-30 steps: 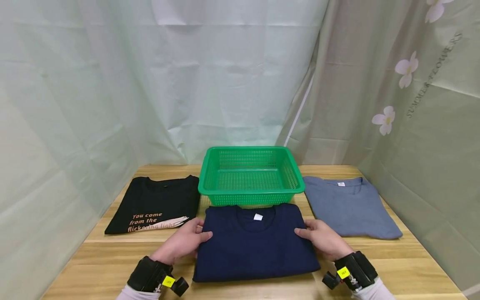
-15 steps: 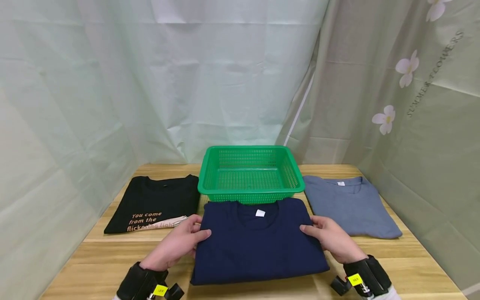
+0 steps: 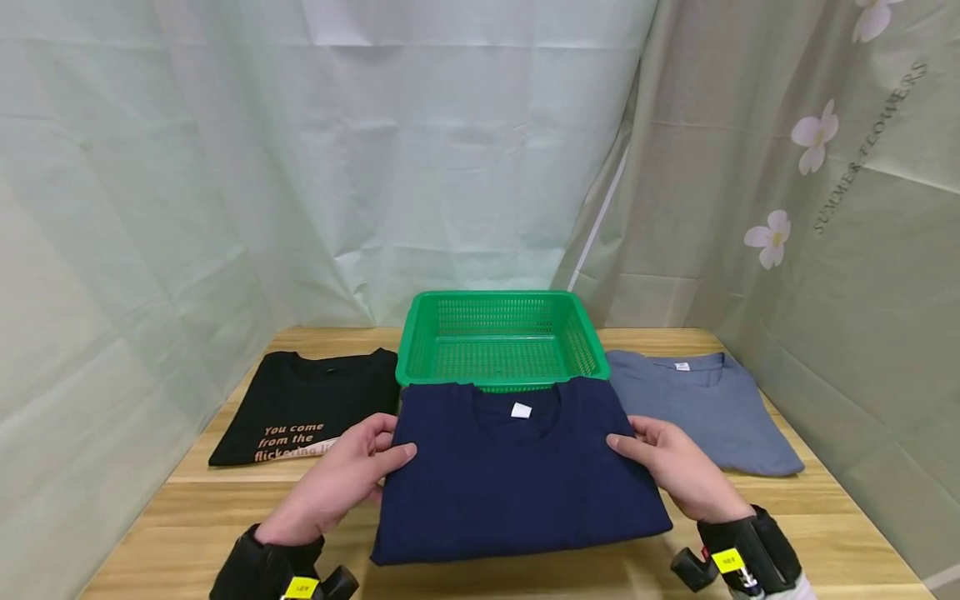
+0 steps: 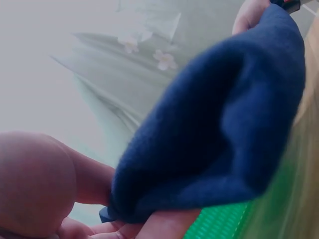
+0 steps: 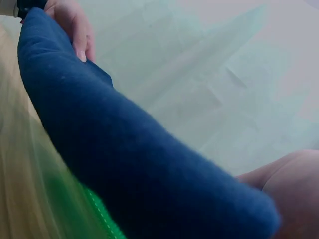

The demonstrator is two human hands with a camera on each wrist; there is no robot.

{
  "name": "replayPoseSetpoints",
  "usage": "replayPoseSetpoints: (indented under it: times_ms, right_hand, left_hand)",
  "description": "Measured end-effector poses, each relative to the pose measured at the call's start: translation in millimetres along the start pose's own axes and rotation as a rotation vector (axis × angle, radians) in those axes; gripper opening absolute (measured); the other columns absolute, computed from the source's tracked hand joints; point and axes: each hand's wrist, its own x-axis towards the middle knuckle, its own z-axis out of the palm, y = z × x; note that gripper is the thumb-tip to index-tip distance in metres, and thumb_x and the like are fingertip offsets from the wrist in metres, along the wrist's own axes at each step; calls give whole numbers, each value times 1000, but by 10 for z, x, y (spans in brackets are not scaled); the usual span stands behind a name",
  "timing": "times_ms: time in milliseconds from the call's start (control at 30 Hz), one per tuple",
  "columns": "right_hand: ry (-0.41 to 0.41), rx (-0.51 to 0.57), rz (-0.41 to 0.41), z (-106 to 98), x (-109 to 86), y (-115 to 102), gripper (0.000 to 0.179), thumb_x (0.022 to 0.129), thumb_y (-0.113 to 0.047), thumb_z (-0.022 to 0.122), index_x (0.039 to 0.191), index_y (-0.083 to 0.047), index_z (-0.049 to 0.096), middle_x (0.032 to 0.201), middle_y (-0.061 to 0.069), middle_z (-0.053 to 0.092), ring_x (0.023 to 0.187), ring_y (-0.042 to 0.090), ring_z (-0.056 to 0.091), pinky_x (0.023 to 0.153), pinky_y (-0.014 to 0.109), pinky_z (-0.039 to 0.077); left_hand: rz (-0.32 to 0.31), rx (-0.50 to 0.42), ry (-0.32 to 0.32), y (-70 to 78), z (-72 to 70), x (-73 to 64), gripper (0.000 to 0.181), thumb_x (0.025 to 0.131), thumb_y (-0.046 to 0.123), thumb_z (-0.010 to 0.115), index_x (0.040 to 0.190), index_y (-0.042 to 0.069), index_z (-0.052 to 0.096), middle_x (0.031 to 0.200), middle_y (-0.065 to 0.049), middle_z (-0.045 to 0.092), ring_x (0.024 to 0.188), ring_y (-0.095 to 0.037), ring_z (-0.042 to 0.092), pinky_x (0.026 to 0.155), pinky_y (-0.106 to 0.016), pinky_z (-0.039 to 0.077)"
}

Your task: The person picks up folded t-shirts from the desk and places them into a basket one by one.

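A folded navy T-shirt [image 3: 517,483] with a white neck label hangs in front of the basket, raised off the table. My left hand [image 3: 348,467] grips its left side, thumb on top and fingers beneath. On the opposite side my right hand [image 3: 678,467] pinches the edge the same way. In the left wrist view the folded layers of the navy T-shirt [image 4: 209,124] bulge between thumb and fingers. The right wrist view shows the shirt's folded edge [image 5: 124,139], with the other hand at its far end. The shirt's far edge overlaps the green basket's [image 3: 502,375] front wall in the head view.
The green basket stands at the back middle of the wooden table [image 3: 225,517], with nothing visible inside. A folded black T-shirt [image 3: 322,400] with printed lettering lies at left, a folded grey-blue T-shirt [image 3: 697,408] at right. Curtains [image 3: 450,167] enclose the back and sides.
Both hands have lifted the navy T-shirt off the table and toward the basket. It now covers more of the basket's front wall. Basket and the other shirts stay put.
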Motion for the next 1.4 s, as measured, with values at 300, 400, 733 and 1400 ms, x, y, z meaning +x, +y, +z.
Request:
replayPoseSetpoints:
  times_ms: [300, 400, 733, 1400]
  right_hand:
    - [17, 5, -53, -29, -22, -126, 58, 115, -26, 60, 154, 14, 46, 119, 1, 82, 102, 16, 81, 89, 33, 67]
    - [28, 0, -54, -44, -13, -160, 59, 115, -27, 60, 155, 14, 44, 120, 1, 81, 102, 16, 81, 89, 33, 67]
    - [35, 2, -37, -82, 111, -250, 61, 115, -30, 60, 157, 11, 43, 115, 2, 82, 95, 17, 82, 83, 36, 68]
    - [146, -51, -49, -182, 626, -328, 55, 116, -30, 56, 155, 9, 48, 105, -2, 81, 86, 14, 80, 78, 32, 67]
  left_hand:
    - [52, 4, 49, 79, -35, 18, 55, 111, 18, 66, 153, -8, 40, 120, -11, 78, 94, -20, 80, 79, -38, 69]
    - [66, 2, 61, 114, -47, 33, 54, 111, 18, 66, 152, -7, 42, 123, -12, 78, 95, -19, 80, 80, -37, 69]
    - [80, 4, 77, 209, -105, 145, 53, 112, 17, 65, 153, -7, 41, 123, -12, 78, 94, -19, 81, 81, -37, 69]
    - [91, 20, 174, 324, -230, 681, 44, 114, 19, 59, 151, -4, 47, 118, -7, 79, 90, -15, 79, 80, -33, 67]
